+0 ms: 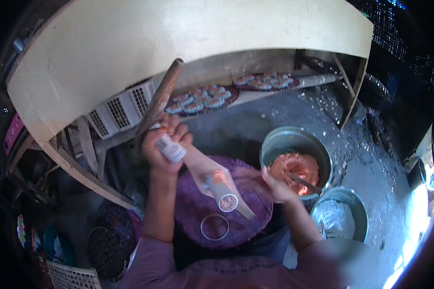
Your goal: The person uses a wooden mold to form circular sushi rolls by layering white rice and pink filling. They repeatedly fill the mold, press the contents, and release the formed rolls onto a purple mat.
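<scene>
My left hand (168, 144) is wrapped round a small white bottle (172, 150) with a printed label and an orange top. In front of my body lies a round purple board (197, 202). A pale flat wooden piece (197, 164) slants across it from beside my left hand. On it rests a whitish tube (222, 192), its near end round and speckled, its far end orange. A thin ring (215, 227) lies on the board nearer to me. My right hand (272, 188), blurred by motion, is beside the tube, fingers stretched out and holding nothing visible.
To the right stand a green tub (327, 161) of orange paste with a stick (305, 183) and a second tub (364, 224) of whitish mix. Two round trays (234, 96) (295, 83) of topped pieces lie under a pale tabletop (188, 29). A thick wooden pole (163, 94) rises behind my left hand.
</scene>
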Tool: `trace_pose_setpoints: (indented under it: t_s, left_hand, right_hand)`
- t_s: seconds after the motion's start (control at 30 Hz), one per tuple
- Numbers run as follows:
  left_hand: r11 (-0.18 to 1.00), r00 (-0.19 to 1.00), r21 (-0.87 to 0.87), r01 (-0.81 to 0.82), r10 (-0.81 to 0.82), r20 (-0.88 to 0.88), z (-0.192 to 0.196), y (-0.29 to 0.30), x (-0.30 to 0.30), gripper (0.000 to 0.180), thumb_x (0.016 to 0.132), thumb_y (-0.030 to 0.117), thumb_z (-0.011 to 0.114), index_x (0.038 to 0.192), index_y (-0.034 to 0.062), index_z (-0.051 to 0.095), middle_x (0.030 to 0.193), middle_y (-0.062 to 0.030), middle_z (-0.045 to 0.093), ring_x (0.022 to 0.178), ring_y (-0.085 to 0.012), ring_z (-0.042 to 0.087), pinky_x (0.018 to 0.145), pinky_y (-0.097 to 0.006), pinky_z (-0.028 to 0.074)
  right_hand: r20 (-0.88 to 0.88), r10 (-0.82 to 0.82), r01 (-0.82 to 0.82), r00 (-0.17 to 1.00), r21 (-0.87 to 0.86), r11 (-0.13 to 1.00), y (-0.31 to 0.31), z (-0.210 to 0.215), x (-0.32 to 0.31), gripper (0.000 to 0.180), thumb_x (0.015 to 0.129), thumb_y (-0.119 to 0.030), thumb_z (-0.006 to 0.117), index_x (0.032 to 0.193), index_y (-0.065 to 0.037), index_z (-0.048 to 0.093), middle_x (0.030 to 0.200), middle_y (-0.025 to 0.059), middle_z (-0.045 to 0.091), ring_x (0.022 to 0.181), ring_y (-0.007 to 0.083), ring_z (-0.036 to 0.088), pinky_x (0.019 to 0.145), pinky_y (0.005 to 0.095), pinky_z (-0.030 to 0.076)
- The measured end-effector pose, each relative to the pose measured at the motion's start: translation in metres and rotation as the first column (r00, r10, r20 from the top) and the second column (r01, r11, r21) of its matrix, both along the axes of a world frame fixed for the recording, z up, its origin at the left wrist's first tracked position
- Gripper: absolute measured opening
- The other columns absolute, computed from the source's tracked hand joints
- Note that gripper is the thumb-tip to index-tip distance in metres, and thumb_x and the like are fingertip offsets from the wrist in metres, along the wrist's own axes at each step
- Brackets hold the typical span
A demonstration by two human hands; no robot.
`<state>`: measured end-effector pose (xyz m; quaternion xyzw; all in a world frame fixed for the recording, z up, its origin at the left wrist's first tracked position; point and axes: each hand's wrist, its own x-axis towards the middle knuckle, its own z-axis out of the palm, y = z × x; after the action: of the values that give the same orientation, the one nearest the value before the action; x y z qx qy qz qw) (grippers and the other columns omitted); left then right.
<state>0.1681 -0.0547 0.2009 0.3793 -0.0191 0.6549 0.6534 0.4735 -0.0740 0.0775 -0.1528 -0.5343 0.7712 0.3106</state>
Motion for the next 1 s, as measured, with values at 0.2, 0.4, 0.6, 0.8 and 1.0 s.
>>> trace_pose_setpoints:
  t_s: [0.2, 0.4, 0.6, 0.8, 1.0]
  left_hand:
    - [0.920, 0.980, -0.340, -0.195, 0.170, -0.102, -0.091, 0.000, 0.021, 0.021, 0.079, 0.019, 0.067, 0.093, 0.0078, 0.055, 0.092, -0.0050, 0.056, 0.084, -0.0208, 0.058, 0.074, -0.034, 0.047]
    - [0.560, -0.176, 0.754, -0.343, 0.750, -0.638, -0.115, -0.053, -0.020, 0.040, 0.081, 0.021, 0.071, 0.116, 0.0044, 0.062, 0.109, -0.0103, 0.067, 0.101, -0.0236, 0.064, 0.086, -0.035, 0.050]
    - [0.977, -0.117, 0.198, -0.084, 0.187, -0.975, -0.075, -0.094, -0.002, 0.043, 0.080, 0.028, 0.075, 0.117, 0.0082, 0.061, 0.111, -0.0119, 0.066, 0.102, -0.0222, 0.064, 0.089, -0.037, 0.049]
    - [0.946, -0.004, 0.232, 0.224, 0.239, -0.971, -0.088, -0.108, 0.008, 0.039, 0.083, 0.028, 0.072, 0.114, 0.0070, 0.062, 0.102, -0.0132, 0.065, 0.100, -0.0281, 0.063, 0.087, -0.040, 0.048]
    - [0.937, 0.315, 0.288, 0.199, 0.217, -0.924, -0.103, -0.132, 0.027, 0.038, 0.083, 0.022, 0.073, 0.113, 0.0049, 0.060, 0.112, -0.0128, 0.063, 0.108, -0.0258, 0.060, 0.094, -0.039, 0.047]
  right_hand:
    - [-0.473, 0.016, -0.366, 0.881, -0.661, 0.655, -0.058, 0.017, -0.070, 0.100, 0.085, -0.078, 0.039, 0.142, 0.004, 0.032, 0.085, 0.0114, 0.050, 0.056, 0.0182, 0.051, 0.039, 0.0266, 0.042]
    - [0.041, -0.571, 0.549, 0.820, 0.229, 0.804, -0.054, 0.062, -0.028, 0.083, 0.090, -0.057, 0.052, 0.143, 0.003, 0.031, 0.092, 0.0058, 0.055, 0.068, 0.0084, 0.052, 0.054, 0.0231, 0.044]
    - [0.049, -0.581, 0.209, 0.812, 0.906, 0.368, -0.058, 0.101, -0.046, 0.090, 0.082, -0.038, 0.072, 0.141, 0.009, 0.024, 0.129, 0.0278, 0.048, 0.120, 0.0374, 0.054, 0.099, 0.0460, 0.043]
    - [0.383, -0.443, -0.219, 0.810, 0.899, 0.378, -0.072, 0.124, -0.046, 0.096, 0.077, -0.042, 0.077, 0.140, 0.008, 0.025, 0.129, 0.0311, 0.047, 0.104, 0.0441, 0.061, 0.081, 0.0457, 0.055]
    - [0.405, -0.392, -0.203, 0.826, 0.863, 0.463, -0.095, 0.097, -0.051, 0.095, 0.076, -0.041, 0.078, 0.140, 0.006, 0.026, 0.126, 0.0299, 0.050, 0.092, 0.0430, 0.064, 0.074, 0.0451, 0.057]
